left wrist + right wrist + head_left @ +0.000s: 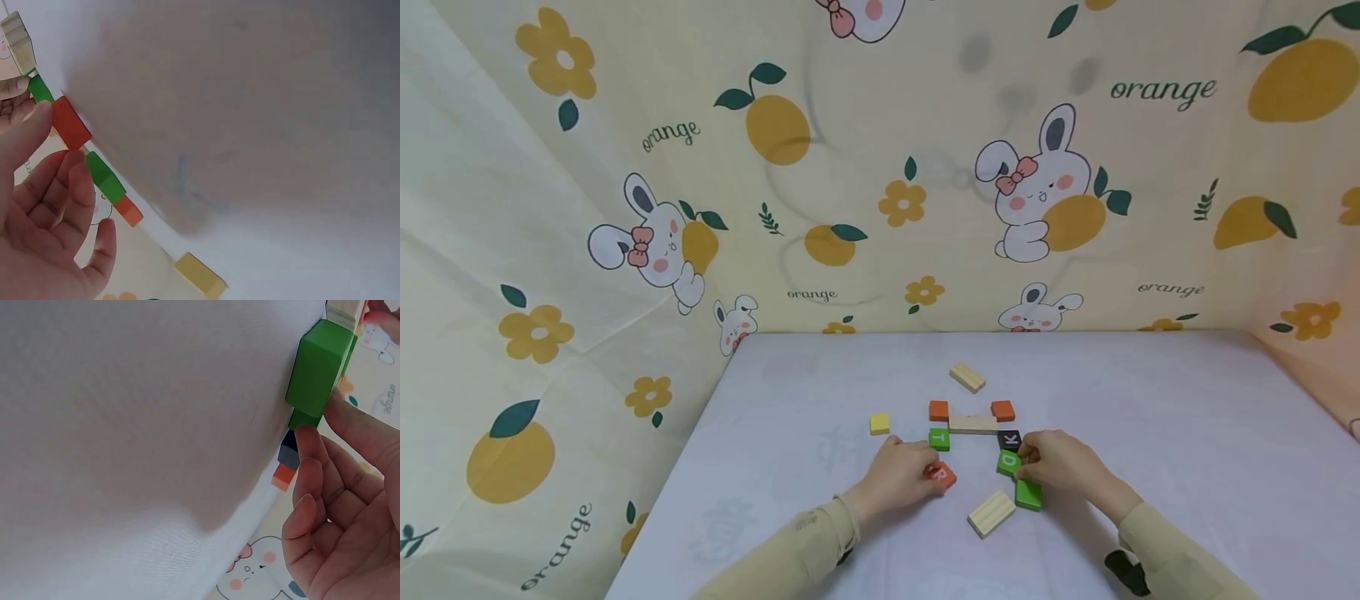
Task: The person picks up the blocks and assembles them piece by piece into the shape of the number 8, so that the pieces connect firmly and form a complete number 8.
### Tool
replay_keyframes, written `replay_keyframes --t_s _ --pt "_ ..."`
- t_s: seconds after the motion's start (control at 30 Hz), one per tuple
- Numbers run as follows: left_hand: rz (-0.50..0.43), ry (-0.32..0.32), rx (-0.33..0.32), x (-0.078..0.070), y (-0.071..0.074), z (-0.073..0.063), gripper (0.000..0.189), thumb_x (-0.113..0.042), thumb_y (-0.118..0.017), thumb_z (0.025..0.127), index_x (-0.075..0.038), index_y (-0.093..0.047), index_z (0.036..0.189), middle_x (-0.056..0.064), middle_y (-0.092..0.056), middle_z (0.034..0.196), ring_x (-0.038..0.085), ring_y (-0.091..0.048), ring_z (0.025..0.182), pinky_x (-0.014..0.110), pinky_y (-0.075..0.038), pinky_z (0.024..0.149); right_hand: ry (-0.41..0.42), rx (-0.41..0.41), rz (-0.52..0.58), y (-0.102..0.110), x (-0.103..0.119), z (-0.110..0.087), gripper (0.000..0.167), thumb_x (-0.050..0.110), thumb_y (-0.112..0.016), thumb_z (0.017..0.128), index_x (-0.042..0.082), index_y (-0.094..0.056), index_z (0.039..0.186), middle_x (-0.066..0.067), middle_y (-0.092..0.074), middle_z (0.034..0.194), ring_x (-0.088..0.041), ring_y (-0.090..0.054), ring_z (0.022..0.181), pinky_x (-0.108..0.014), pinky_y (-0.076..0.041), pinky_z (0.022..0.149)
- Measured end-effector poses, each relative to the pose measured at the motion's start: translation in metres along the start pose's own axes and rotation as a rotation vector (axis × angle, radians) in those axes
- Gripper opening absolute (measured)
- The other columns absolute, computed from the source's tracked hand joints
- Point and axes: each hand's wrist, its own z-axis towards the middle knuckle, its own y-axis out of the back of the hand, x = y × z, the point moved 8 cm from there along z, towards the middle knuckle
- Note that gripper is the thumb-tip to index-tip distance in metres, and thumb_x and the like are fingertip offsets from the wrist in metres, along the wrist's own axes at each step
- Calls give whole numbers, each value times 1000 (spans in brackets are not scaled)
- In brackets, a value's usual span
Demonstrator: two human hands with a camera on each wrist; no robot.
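Note:
My left hand pinches a red letter block marked R between thumb and fingertips, low on the table. In the left wrist view the red block's side shows between them. My right hand holds a green letter block marked D by its right edge. Just below it lies a plain green block, which partly hides the D block in the right wrist view. A black block marked K sits above the D block, and a green block marked T is above the red one.
A long wooden plank lies between the two columns, with orange blocks at its upper ends. Other wooden pieces lie in front and behind. A yellow block is at the left. A patterned cloth hangs behind the table.

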Motion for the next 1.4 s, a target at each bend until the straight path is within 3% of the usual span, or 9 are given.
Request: replay_keyframes --t_s 0.4,0.73,1.4 --pt "38 16 -63 -5 0 11 24 -40 -75 74 -19 -70 85 -14 -61 71 -3 -43 59 22 -27 66 -5 10 4 0 0 1 22 21 -76 74 7 -67 88 1 -66 79 -10 -56 72 -33 -48 65" --pt "78 39 -36 -7 1 15 25 -41 -73 76 -19 -71 87 -14 -63 70 -1 -42 59 24 -28 67 -19 13 17 -1 -2 1 25 22 -76 75 6 -67 91 0 -67 81 -11 -58 73 -34 -48 66" --pt "134 30 -89 -8 2 16 24 -43 -72 76 -20 -71 83 -14 -59 65 0 -40 55 24 -26 65 -8 8 17 -1 -2 0 25 23 -76 75 6 -67 91 1 -66 80 -11 -57 73 -33 -48 66"
